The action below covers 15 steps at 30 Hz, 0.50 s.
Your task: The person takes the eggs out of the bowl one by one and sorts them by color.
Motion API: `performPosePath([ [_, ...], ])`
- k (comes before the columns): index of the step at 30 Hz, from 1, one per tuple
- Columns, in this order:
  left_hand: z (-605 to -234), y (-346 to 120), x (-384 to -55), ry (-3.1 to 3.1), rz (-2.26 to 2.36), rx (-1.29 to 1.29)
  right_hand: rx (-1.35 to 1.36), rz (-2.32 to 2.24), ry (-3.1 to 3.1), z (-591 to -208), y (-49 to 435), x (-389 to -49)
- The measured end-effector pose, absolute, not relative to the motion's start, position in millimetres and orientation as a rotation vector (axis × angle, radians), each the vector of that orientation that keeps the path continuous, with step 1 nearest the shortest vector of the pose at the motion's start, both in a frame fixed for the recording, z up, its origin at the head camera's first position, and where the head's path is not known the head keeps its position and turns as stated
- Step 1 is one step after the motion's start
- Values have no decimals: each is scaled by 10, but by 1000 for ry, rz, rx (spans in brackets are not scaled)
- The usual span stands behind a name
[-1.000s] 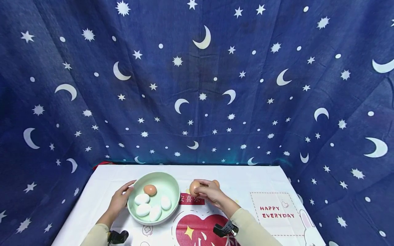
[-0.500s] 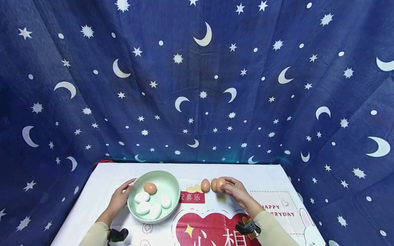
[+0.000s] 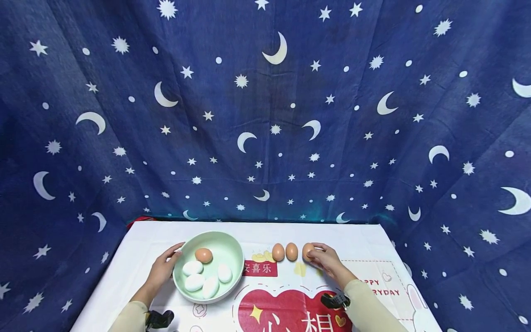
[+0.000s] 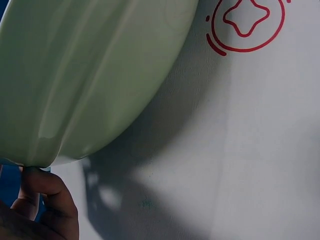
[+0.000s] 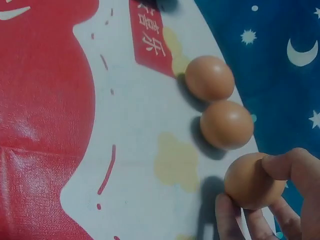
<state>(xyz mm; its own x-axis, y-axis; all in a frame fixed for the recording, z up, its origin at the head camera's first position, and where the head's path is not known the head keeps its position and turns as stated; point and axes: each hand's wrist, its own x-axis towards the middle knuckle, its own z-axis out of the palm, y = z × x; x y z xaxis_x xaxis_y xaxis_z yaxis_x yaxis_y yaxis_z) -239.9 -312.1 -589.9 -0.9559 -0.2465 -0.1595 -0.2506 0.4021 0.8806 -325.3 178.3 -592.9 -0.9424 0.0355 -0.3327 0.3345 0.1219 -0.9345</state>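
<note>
My right hand [image 3: 329, 262] pinches a brown egg [image 3: 308, 252] between thumb and fingers at the right end of a row. Two more brown eggs stand to its left, the far-left egg [image 3: 278, 252] and the middle egg [image 3: 292, 251]. In the right wrist view the pinched egg [image 5: 254, 181] is apart from the others; whether it touches the cloth is unclear. At the left, my left hand [image 3: 162, 269] holds the rim of a pale green bowl [image 3: 232, 249], fingers curled against its edge in the left wrist view. Inside lie one brown egg [image 3: 203, 255] and several white eggs [image 3: 210, 287].
A white printed cloth [image 3: 257, 230] covers the table, with a red heart [image 3: 274, 306] in front and a red banner [image 3: 261, 268] between bowl and eggs. A blue curtain [image 3: 265, 161] with moons and stars hangs behind and at both sides.
My right hand has moved rightward with a brown egg, past the two standing brown eggs, opening a gap beside them. The left hand and bowl have stayed put.
</note>
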Motion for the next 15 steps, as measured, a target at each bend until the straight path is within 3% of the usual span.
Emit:
performPosePath([
  [15, -5859, -3107, -2407, 2635, 1630, -469, 346, -1750, 2312, -6053, 1762, -3374],
])
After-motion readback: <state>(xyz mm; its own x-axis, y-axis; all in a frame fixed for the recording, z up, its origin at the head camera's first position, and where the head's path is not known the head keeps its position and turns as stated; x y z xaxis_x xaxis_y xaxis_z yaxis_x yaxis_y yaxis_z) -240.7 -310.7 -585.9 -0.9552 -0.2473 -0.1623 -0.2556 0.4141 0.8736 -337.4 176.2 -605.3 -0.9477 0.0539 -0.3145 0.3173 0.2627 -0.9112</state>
